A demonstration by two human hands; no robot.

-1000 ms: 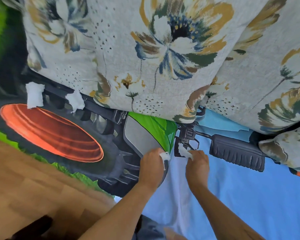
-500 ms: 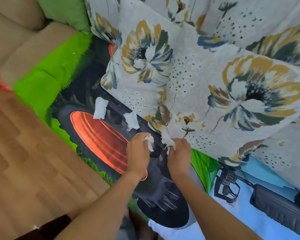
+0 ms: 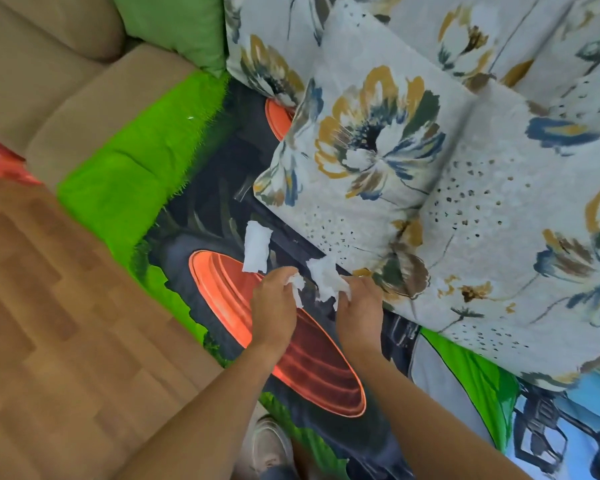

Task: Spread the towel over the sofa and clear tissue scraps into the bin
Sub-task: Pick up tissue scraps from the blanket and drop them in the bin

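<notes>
Left hand: fingers curled closed around a small crumpled tissue scrap, white bits poking out past the thumb. Right hand: fingers pinched shut on a bigger tissue scrap, which sticks up and left from the fingertips and reaches toward the cushion edge. Both hands sit side by side, close but not touching.

A 3rd scrap, a flat rectangular piece, lies loose on the towel just above the left hand; contact with the fingers: cannot tell.

Towel is spread over the sofa seat, printed with a tractor: orange wheel hub, black tyre, bright green grass, blue toward the right. Its front edge hangs over toward the floor.

Floral cushions lean against the back, lower edges resting on the towel. Bare beige sofa shows at upper left. Wood-pattern floor at left. Something red at the left edge, too cropped to identify. Bin not in frame.
</notes>
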